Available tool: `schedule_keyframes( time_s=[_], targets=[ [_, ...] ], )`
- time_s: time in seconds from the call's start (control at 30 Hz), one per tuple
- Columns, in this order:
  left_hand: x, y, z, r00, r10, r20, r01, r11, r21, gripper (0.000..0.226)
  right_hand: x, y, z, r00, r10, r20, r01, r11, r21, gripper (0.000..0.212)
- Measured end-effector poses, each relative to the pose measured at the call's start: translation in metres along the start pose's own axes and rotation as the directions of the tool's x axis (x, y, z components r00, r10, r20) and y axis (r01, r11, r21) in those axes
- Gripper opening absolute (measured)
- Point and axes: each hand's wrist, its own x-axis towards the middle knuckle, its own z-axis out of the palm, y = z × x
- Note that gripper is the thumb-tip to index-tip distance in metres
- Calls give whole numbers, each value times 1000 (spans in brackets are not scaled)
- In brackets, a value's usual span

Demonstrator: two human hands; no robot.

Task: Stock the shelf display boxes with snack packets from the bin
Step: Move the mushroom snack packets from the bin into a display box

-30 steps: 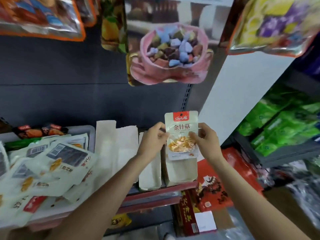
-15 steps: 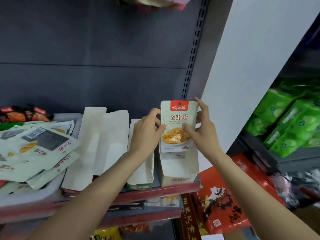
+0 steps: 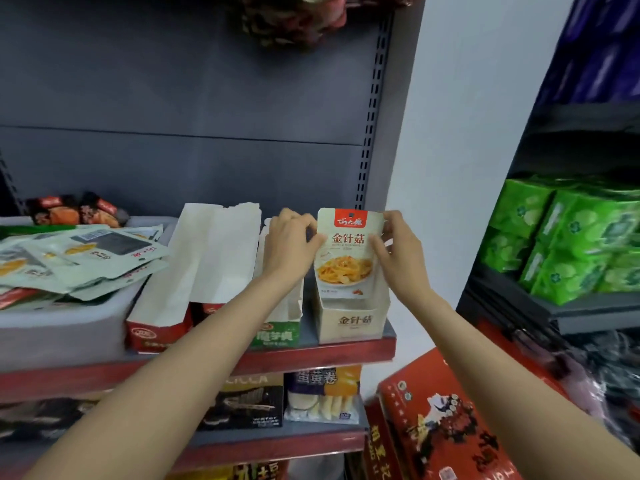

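Head view: a packet (image 3: pixel 348 252) is held upright by both hands, its lower edge inside the beige box (image 3: pixel 352 322) at the right end of the shelf (image 3: pixel 388 348). Left hand (image 3: pixel 292 245) fingers are clamped on its left edge, right hand (image 3: pixel 398 252) fingers on its right edge. More packets are piled in the bin (image 3: pixel 62 327) at left.

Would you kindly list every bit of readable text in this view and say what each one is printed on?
"金针菇": snack packet held in left hand and right hand.
"金针菇": beige display box under it.
"蛋黄卷": pack on the lower shelf.
Packet's red logo, green box, bin packets, red carton: too blurred.
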Motion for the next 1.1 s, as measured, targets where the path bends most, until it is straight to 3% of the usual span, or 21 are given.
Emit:
schedule_keyframes(
  time_s=[0.13, 0.23, 0.43, 0.67, 0.8, 0.87, 0.97, 1.1],
  targets=[
    [2, 3, -1, 987, 19, 162, -10, 998, -57, 14, 9, 2, -9, 995, 90, 50, -92, 995, 39, 9],
    [6, 3, -4, 987, 14, 162, 0, 996, -90, 15, 14, -3, -9, 976, 173, 132, -194, 967, 166, 4],
    [14, 7, -7, 980, -78, 184, 119, 967, -225, 32, 26, -4, -2, 973, 191, 128, -207, 970, 125, 5],
    [26, 5, 2, 976, -103, 194, 136, 977, -164, 16, 40, -2, 0, 955, 222, 194, -249, 960, 129, 16],
    [32, 3, 5, 970, 13, 243, 36, 979, -198, 35, 48, 1, -7, 909, 271, 317, -314, 945, 93, 10],
    [31, 5, 7, 969, 111, 222, -86, 989, -120, 46, 52, 2, -9, 891, 276, 361, -301, 954, 13, 14],
    [27, 6, 10, 961, 192, 198, -215, 971, 104, 41, 54, 1, -9, 880, 268, 392, -260, 963, -75, 14],
    [24, 5, 9, 948, 204, 246, -240, 963, 124, 45, 51, 3, -6, 891, 246, 383, -242, 968, -60, 23]
  ],
)
